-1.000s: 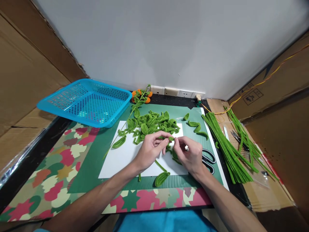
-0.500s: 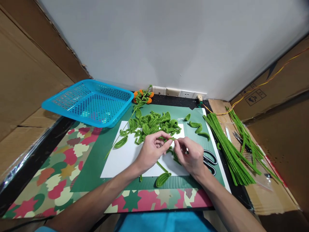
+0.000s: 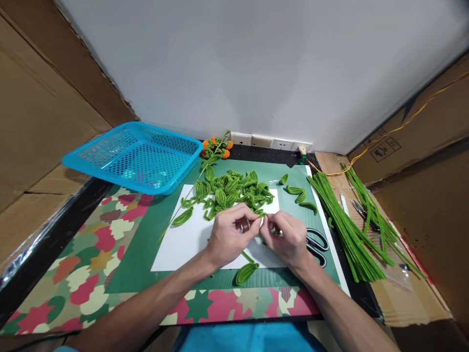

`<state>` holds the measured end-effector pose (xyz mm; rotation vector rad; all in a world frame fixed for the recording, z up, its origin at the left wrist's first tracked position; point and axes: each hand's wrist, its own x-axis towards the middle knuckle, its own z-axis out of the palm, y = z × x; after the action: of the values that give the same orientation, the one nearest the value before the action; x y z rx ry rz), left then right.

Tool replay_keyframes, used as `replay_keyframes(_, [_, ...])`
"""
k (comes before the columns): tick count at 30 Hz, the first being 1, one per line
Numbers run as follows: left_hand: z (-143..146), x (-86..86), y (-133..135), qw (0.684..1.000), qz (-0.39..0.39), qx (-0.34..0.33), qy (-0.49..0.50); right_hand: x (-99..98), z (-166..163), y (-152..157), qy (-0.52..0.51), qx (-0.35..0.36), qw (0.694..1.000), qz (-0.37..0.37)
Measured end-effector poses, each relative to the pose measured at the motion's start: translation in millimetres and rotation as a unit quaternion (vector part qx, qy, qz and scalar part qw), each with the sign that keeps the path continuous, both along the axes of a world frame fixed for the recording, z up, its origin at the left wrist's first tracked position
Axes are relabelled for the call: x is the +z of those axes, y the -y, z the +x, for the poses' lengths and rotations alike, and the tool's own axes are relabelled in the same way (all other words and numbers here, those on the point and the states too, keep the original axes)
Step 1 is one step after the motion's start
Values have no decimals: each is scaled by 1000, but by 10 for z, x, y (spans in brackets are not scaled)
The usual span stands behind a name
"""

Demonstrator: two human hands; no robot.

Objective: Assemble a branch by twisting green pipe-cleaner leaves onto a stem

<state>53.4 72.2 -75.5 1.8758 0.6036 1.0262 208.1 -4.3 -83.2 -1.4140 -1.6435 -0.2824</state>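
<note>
My left hand (image 3: 229,234) and my right hand (image 3: 287,238) meet fingertip to fingertip over the white sheet (image 3: 183,239). Between them they pinch a green pipe cleaner piece (image 3: 261,213), bent into a small loop. A stem of it runs down under my hands to a finished green leaf (image 3: 246,273) near the sheet's front edge. Just behind my fingers lies a pile of several green pipe-cleaner leaves (image 3: 230,188).
A turquoise mesh basket (image 3: 134,155) stands at the back left. An orange pipe-cleaner flower (image 3: 216,145) on a long stem lies behind the pile. Black scissors (image 3: 318,240) lie beside my right hand. A bundle of straight green pipe cleaners (image 3: 344,227) lies at right, by cardboard walls.
Both hands have drawn slightly toward me and closed in on each other, fingers curled tighter round the green piece. The camera view shifted a little.
</note>
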Motion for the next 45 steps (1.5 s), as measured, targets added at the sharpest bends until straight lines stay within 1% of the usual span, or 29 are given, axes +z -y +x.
replay_keyframes(2, [0,-8,26,1000,9,2,23,14,-34,17,-7,3,1000,6])
replay_keyframes(4, [-1,-14,48,999,19,1,35,16,-68,41,-36,4,999,5])
replay_keyframes(8, [-12,-4,55,998,35,-9,43,1,-114,76,-130,16,991,-33])
replay_keyframes(11, [-21,21,40,998,44,-9,41,18,-133,70,-183,30,981,-53])
replay_keyframes(17, [-9,16,29,1000,12,9,27,102,-151,41,-262,29,962,-76])
replay_keyframes(20, [-3,13,9,1000,-5,12,26,91,-108,35,-246,32,966,-72])
replay_keyframes(23, [-9,58,-25,998,-55,2,-8,52,-40,23,-198,24,978,-57])
replay_keyframes(25, [-13,96,-52,991,-127,-18,-26,26,-2,11,-176,20,983,-50])
replay_keyframes(28, [-5,118,-94,966,-243,-74,-36,2,25,-4,-165,37,985,-45])
replay_keyframes(31, [15,90,-122,940,-317,-119,-33,0,27,-10,-170,54,983,-39])
replay_keyframes(35, [20,42,-129,926,-358,-114,-10,18,33,-15,-177,51,982,-38])
replay_keyframes(39, [10,60,-131,907,-406,-114,8,29,57,-31,-140,54,988,-33])
replay_keyframes(42, [9,114,-136,888,-444,-120,6,24,85,-44,-82,44,996,6])
replay_keyframes(45, [12,155,-132,884,-451,-124,11,21,115,-48,-30,42,998,46])
